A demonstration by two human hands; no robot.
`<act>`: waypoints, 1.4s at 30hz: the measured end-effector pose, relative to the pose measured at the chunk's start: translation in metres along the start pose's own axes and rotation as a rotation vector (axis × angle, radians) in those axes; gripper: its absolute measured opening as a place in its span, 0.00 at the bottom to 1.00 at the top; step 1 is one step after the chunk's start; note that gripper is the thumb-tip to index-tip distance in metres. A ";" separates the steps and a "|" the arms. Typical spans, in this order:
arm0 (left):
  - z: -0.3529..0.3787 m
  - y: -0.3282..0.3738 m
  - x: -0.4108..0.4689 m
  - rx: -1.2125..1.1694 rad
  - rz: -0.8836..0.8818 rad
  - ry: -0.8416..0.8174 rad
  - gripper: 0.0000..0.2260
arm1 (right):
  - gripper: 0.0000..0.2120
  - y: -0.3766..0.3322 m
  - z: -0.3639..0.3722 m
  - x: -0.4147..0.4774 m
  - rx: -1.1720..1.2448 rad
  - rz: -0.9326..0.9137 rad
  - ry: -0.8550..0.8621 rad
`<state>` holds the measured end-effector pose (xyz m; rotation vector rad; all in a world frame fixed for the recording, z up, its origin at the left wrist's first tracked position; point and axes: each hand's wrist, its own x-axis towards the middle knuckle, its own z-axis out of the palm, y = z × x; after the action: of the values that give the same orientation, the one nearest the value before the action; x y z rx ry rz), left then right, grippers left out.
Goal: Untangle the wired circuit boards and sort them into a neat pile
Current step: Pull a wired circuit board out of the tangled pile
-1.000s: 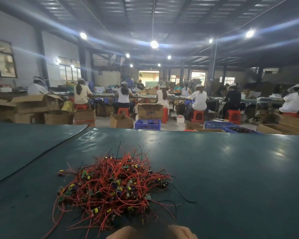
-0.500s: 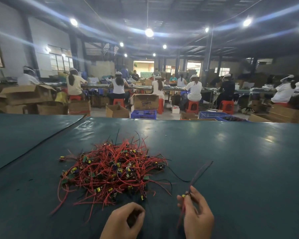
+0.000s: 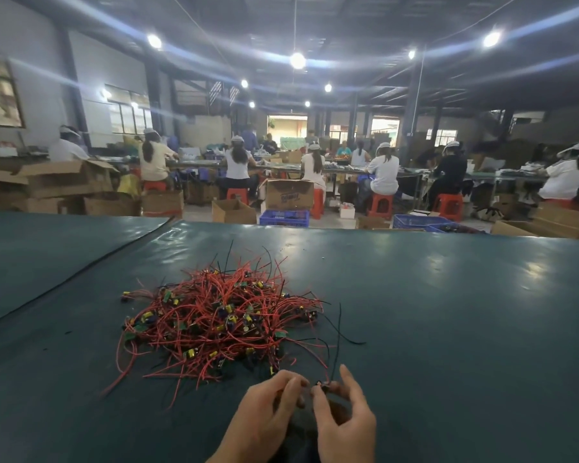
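Wired circuit boards [image 3: 221, 315] heaped on the counter [image 3: 448, 329]; right hand [image 3: 345, 419] fingers pinch one board [image 3: 322, 385] clear (freeing its leads); left hand [image 3: 264, 406] fingers curled, grip unclear.

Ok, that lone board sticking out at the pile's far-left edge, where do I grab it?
Probably best to pinch the board itself, not its red leads, coming from the left. It lies outside the tangled pile, and the leads trail rightward into it.

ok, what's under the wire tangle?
Only the green table cover shows, around the edges of the tangled pile. Anything directly beneath is hidden by the pile itself.
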<state>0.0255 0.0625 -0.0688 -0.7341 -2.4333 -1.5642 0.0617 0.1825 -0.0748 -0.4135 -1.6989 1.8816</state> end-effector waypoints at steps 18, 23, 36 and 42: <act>0.010 0.012 -0.008 -0.432 -0.247 0.348 0.20 | 0.06 -0.014 -0.009 -0.001 0.177 0.316 -0.305; 0.010 0.010 -0.007 -0.478 -0.279 0.373 0.19 | 0.09 -0.012 -0.008 -0.004 0.181 0.350 -0.377; 0.004 0.007 -0.008 -0.704 -0.339 0.277 0.27 | 0.04 -0.024 -0.016 0.008 0.261 0.201 -0.053; 0.005 0.012 -0.010 -0.652 -0.295 0.219 0.28 | 0.04 -0.043 -0.028 0.042 0.408 0.249 0.082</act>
<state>0.0405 0.0675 -0.0654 -0.2513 -1.9311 -2.4488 0.0534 0.2311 -0.0311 -0.5453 -1.2109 2.2899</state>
